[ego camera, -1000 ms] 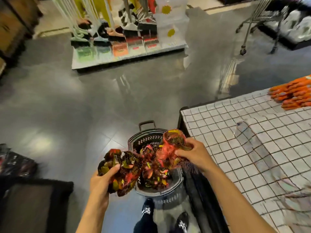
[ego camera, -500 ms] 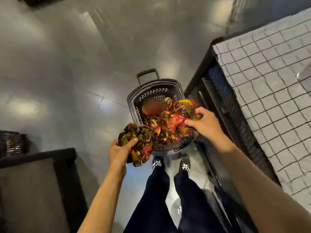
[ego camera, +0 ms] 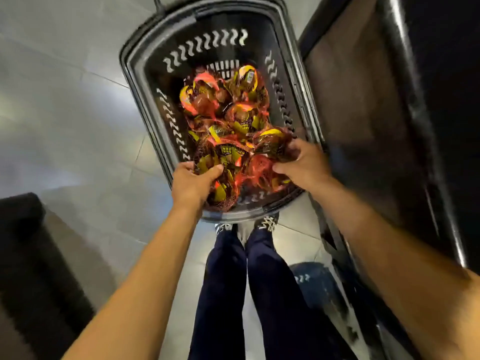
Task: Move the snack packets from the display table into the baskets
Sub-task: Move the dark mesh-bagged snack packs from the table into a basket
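Two bare forearms reach forward and down from where the person stands, converging over the near end of a black plastic basket that sits on the floor. The left hand is at the basket's near-left corner, back of the hand up, its fingers curled under and its thumb pressed over the top of a bunch of snack packets, which it grips. The right hand is at the near-right side, knuckles outward, its fingers and thumb closed on the edge of the same heap, pinching netting and wrappers together. The packets lie inside the basket, heaped from the middle to its near end, with the nearest ones held in the two hands. They are small, rounded and glossy, in yellow, brown and red wrappers, bundled in loose orange-red mesh that bunches and frays at the edges. The basket is a long rounded rectangle with a thick smooth rim, and its sloping walls are pierced by rows of wavy slots. It rests on pale grey, polished floor tiles with thin joints. Just behind it are dark navy trousers and laced shoes, and a dark frame runs along its right side.
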